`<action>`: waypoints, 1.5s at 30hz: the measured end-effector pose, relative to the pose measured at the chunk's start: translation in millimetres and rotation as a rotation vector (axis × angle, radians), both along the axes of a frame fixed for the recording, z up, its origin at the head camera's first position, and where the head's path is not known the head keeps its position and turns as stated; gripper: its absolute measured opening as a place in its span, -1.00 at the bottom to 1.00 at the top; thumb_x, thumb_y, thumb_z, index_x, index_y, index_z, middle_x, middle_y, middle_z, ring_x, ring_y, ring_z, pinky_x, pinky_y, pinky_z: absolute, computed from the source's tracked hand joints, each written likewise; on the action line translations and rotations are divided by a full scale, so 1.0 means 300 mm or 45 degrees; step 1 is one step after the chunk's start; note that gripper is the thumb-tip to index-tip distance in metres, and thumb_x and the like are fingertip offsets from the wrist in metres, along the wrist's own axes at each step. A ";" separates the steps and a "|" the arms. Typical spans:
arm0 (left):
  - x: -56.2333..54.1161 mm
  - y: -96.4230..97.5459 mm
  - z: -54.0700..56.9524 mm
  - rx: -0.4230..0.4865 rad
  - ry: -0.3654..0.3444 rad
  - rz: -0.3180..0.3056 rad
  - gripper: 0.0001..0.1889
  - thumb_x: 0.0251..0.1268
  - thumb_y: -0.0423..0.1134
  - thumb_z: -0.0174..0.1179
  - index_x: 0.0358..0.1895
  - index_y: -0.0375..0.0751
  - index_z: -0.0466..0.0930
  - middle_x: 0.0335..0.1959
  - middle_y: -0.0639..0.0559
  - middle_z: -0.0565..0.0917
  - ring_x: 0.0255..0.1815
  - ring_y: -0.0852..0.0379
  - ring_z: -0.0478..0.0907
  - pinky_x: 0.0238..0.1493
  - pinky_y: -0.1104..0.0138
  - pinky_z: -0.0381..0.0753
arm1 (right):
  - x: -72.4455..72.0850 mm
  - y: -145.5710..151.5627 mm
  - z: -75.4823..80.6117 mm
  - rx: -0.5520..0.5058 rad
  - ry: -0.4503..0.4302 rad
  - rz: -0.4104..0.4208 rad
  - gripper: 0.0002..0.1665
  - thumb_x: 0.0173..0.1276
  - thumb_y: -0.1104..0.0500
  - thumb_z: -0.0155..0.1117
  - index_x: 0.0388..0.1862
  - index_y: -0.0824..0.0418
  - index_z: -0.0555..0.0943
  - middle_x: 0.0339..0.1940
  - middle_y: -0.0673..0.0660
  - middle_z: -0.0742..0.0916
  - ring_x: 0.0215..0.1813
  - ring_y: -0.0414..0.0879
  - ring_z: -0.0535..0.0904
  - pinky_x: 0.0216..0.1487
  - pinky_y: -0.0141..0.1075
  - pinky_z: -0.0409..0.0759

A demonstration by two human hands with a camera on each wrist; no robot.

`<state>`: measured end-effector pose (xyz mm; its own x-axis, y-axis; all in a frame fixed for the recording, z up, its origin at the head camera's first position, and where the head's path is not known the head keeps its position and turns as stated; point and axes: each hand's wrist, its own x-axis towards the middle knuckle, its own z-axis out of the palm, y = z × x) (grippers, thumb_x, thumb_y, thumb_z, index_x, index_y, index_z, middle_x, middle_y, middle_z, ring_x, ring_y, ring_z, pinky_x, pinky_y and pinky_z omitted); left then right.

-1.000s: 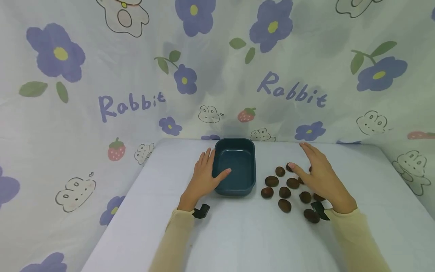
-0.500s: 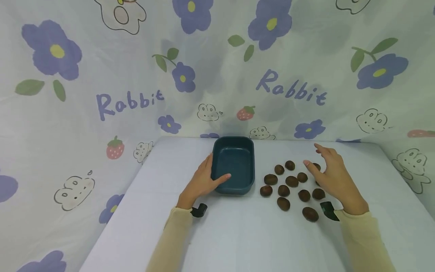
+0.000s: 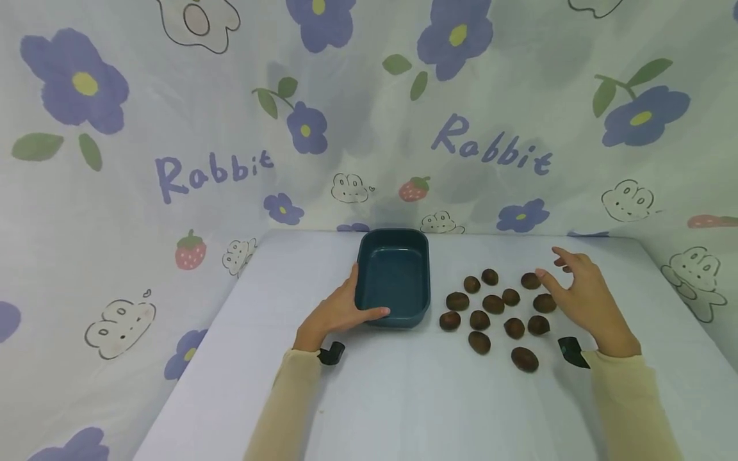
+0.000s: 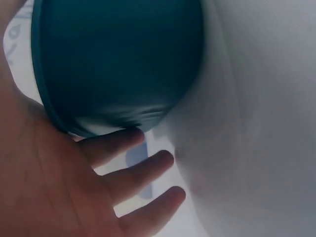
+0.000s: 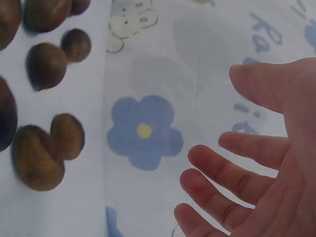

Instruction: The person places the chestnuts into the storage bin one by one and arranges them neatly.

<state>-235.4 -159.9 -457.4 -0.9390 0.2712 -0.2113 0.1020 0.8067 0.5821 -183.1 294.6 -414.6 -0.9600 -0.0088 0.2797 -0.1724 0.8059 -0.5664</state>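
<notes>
From the head view, I see a cloth [image 3: 369,77] printed with flowers, rabbits and strawberries hanging behind a white desk [image 3: 375,410]. Pale sleeves [image 3: 291,403] come in from the near side, with a small black fitting [image 3: 332,353] at the left wrist and another at the right. The dark teal container [image 3: 412,278] sits at the far part of the desk, just before the cloth, and to its right lie thirteen brown nuts [image 3: 492,304], spread loosely. The left hand [image 3: 334,310] stands in the way of the container's near left corner, its thumb over the rim. The right hand [image 3: 590,298] is at the right edge of the nuts; its thumb tip comes up to the farthest right one, and I can't tell whether they touch. The container is mouth up, its long axis running away from the person toward the cloth. The nearest nut is oval and slants, its far end leftward.

From the left wrist, the container's outer wall fills the upper part; the hand rests against it unclenched, fingers loosely extended along its side.

From the right wrist, several nuts show at the left, well apart from the right hand, which is released, its fingers slightly bent and spread.
</notes>
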 end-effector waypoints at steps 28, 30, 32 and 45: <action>-0.020 -0.002 -0.041 0.222 0.018 -0.046 0.52 -0.11 0.51 0.45 0.66 0.27 -0.62 0.75 0.21 -0.35 0.77 0.00 -0.16 0.66 -0.15 0.09 | -0.034 0.180 -0.171 -0.036 -0.374 0.141 -0.29 0.48 0.03 0.36 0.38 0.49 0.46 0.33 0.55 0.58 0.26 0.44 0.50 0.20 0.30 0.50; -0.022 -0.002 -0.044 0.231 0.027 -0.051 0.52 -0.11 0.51 0.46 0.66 0.29 -0.62 0.75 0.22 -0.34 0.77 0.00 -0.16 0.66 -0.15 0.09 | -0.034 0.185 -0.175 -0.036 -0.392 0.143 -0.29 0.48 0.01 0.37 0.38 0.49 0.47 0.34 0.56 0.57 0.27 0.46 0.49 0.19 0.32 0.51; -0.024 -0.001 -0.048 0.242 0.032 -0.055 0.51 -0.11 0.50 0.46 0.66 0.30 -0.61 0.75 0.23 -0.33 0.77 0.01 -0.15 0.66 -0.16 0.10 | -0.032 0.192 -0.180 -0.030 -0.417 0.147 -0.28 0.48 0.00 0.37 0.38 0.48 0.47 0.35 0.56 0.56 0.27 0.50 0.48 0.16 0.34 0.54; -0.019 -0.002 -0.045 0.211 -0.001 -0.021 0.52 -0.14 0.55 0.44 0.66 0.28 -0.61 0.76 0.17 -0.32 0.77 -0.02 -0.15 0.66 -0.17 0.08 | -0.040 0.191 -0.210 0.006 -0.386 0.201 -0.38 0.37 0.11 0.47 0.29 0.43 0.58 0.29 0.53 0.62 0.22 0.47 0.57 0.18 0.30 0.59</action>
